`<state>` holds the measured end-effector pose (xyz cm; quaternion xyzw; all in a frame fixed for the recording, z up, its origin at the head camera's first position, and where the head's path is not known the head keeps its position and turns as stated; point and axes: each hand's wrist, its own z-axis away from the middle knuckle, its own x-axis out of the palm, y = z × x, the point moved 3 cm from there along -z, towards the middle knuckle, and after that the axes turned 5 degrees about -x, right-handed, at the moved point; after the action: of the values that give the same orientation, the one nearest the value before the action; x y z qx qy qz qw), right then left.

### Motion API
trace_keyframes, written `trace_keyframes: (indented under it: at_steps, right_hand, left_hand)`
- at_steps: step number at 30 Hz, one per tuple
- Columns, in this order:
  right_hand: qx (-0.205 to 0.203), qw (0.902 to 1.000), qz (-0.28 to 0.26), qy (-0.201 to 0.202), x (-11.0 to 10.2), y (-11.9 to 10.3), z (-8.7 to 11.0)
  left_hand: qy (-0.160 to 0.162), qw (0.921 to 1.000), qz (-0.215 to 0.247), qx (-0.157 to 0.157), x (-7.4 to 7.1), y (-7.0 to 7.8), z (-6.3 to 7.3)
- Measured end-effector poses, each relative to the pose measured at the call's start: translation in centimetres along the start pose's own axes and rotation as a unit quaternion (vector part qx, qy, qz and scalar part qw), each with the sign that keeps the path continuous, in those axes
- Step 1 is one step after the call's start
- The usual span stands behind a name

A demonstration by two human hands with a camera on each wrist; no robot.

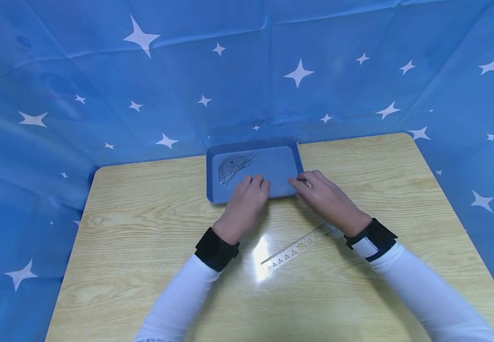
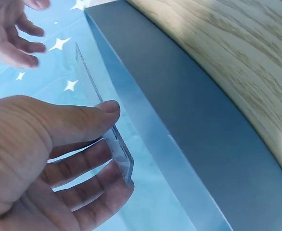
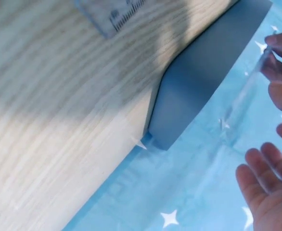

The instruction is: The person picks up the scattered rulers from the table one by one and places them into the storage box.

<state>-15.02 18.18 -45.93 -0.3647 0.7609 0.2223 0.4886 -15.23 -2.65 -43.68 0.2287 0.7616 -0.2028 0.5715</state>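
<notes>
My left hand [image 1: 248, 204] pinches a thin clear plastic measuring piece [image 2: 124, 154] with fine tick marks, thumb on one side and fingers on the other. It is seen edge-on over the blue tray [image 1: 211, 183], so its full outline cannot be told. My right hand [image 1: 325, 197] is by the tray's near right corner, its fingers loosely bent and apart from the piece. In the tray's left part lie a clear protractor [image 1: 231, 165] and other clear drawing pieces overlapping it. A clear stencil ruler [image 1: 295, 249] lies slantwise on the table below the hands.
The tray stands at the far edge of the wood-grain table [image 1: 144, 228]. Behind and beside the table hangs a blue cloth [image 1: 247, 71] with white stars. Light glares on the tabletop by the ruler's left end.
</notes>
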Motion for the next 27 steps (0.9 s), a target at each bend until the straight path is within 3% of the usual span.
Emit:
trace_keyframes:
  at_steps: [9,15,22,27]
  right_hand:
    - [0.011,0.9998,0.012,0.011,-0.2,0.5,0.2]
    - [0.001,0.9995,-0.012,0.028,-0.7,0.3,0.9]
    - [-0.015,0.9984,-0.039,0.037,-0.7,-0.2,2.5]
    - [-0.021,0.9979,-0.051,0.033,-0.6,-0.5,3.6]
  left_hand:
    - [-0.006,0.9999,0.010,-0.004,0.3,-1.5,-0.9]
    - [-0.025,0.9990,0.025,-0.027,0.9,-2.7,-1.2]
    - [-0.015,0.9996,0.011,-0.024,1.3,-3.6,-2.0]
    - [-0.049,0.9983,0.002,-0.031,2.0,-4.4,-2.8]
